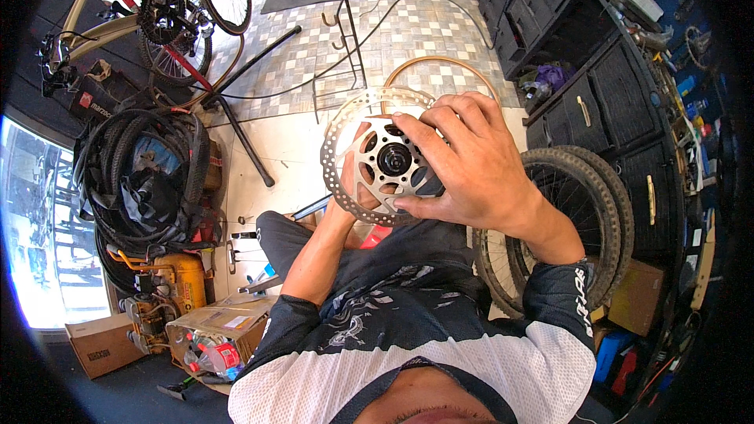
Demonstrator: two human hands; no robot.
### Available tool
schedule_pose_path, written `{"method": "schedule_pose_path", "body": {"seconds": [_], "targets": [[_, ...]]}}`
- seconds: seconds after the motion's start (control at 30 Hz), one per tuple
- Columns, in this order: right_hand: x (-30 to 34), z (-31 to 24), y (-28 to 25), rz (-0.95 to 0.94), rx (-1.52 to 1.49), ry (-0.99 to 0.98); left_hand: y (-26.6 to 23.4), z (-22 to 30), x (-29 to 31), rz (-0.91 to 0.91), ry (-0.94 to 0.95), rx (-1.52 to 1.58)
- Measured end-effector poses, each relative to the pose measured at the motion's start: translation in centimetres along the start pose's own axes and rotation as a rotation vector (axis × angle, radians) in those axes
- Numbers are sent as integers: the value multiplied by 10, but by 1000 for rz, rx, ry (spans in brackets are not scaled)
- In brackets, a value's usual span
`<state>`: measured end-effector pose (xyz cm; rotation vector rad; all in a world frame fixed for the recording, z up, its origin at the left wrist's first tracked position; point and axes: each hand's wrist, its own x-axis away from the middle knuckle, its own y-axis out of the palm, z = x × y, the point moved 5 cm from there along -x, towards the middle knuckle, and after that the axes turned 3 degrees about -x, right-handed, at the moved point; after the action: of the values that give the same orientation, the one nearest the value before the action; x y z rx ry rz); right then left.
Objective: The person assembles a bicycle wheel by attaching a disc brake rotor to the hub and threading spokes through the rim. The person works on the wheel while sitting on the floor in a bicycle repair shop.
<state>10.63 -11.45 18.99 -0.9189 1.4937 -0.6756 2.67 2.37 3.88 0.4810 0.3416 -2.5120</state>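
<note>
A silver bicycle disc brake rotor (336, 187) with a drilled rim is held up in front of my chest, its flat face toward me. At its centre shows a round black hub end (394, 159). My right hand (463, 157) grips the rotor from the right, thumb low and fingers bent over the upper part of its face. My left hand (357, 161) is behind the rotor on the left and supports it. Part of it shows through the gaps, while most of its fingers are hidden.
Two bicycle wheels (620, 212) lean at my right beside black drawers (581, 106). A golden-brown rim (440, 60) lies ahead, near a black stand (253, 145). To the left are bikes (161, 20), a pile of tyres (98, 165), a yellow compressor (179, 279) and a cardboard box (228, 316).
</note>
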Motion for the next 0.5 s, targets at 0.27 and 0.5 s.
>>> {"method": "schedule_pose_path", "body": {"seconds": [0.27,0.5], "targets": [[1,1,0,15,3,0,0,3,-1,0,39,-15],[3,2,0,20,-3,5,3,-10,2,-42,-12,-25]]}}
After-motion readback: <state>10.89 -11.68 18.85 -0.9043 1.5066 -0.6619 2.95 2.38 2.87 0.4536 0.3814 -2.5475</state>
